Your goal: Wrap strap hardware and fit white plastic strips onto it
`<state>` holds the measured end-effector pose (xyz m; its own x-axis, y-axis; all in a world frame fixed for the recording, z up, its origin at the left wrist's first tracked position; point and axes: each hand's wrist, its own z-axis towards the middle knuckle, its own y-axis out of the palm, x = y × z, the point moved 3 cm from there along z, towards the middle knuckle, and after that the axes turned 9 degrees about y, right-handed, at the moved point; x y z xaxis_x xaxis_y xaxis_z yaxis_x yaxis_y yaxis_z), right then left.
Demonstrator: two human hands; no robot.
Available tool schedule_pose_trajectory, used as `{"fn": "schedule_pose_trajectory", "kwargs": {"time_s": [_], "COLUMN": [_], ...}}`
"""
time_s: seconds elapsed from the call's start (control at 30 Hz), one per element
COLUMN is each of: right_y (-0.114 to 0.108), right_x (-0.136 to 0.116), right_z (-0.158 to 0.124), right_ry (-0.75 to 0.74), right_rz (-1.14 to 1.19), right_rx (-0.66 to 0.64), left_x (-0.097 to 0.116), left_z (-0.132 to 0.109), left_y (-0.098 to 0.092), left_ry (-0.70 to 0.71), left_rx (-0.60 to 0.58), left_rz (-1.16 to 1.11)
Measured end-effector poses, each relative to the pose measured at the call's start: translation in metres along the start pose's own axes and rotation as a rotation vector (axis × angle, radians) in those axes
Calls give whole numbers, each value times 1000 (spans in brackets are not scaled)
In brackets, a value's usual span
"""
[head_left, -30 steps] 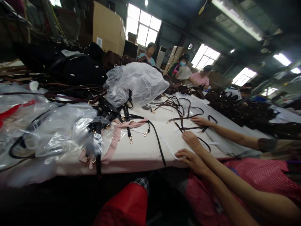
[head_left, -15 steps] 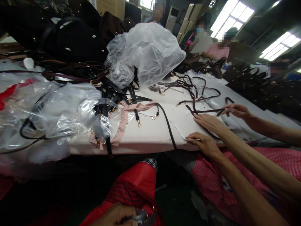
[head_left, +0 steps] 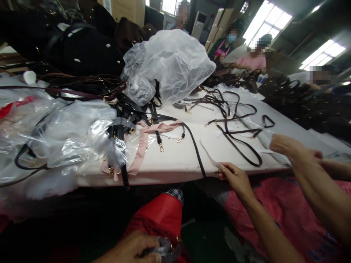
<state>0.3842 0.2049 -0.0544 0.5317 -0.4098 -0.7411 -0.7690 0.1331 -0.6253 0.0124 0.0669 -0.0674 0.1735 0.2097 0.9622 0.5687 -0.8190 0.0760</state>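
Note:
At the bottom centre is my left hand (head_left: 137,246), closed on a small dark item in clear plastic (head_left: 166,248), in front of a red apron (head_left: 159,212). My right hand does not show. Pink ribbon (head_left: 141,153) and black straps (head_left: 193,140) with gold clasps lie on the white tabletop (head_left: 170,166). To their right, another person's hand (head_left: 233,175) pinches a white strip (head_left: 208,153). Brown straps (head_left: 241,146) lie beyond it.
Clear plastic bags (head_left: 76,128) cover the table's left side; a large one (head_left: 178,62) stands mid-table. Black bags (head_left: 82,51) are piled at the back left. More arms (head_left: 301,157) reach in from the right. Several people stand farther back.
The other people's hands have left the brown strap and shifted right, and its loop now lies in full view. The hand at the white strip has lifted its end. My left hand has barely moved.

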Motion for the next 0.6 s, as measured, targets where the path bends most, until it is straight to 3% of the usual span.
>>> {"fn": "schedule_pose_trajectory", "kwargs": {"time_s": [0.23,0.47,0.6], "right_y": [1,1,8], "right_x": [-24,-74,-79], "right_z": [-26,-107,-146], "right_ry": [-65,-287,-336], "right_rz": [0,-150,-188], "right_rx": [59,91,-21], "left_x": [28,56,68], "left_z": [23,28,19], "left_y": [-26,-28,-18], "left_ry": [149,245,263], "left_rx": [46,105,102], "left_rz": [272,429,485]}}
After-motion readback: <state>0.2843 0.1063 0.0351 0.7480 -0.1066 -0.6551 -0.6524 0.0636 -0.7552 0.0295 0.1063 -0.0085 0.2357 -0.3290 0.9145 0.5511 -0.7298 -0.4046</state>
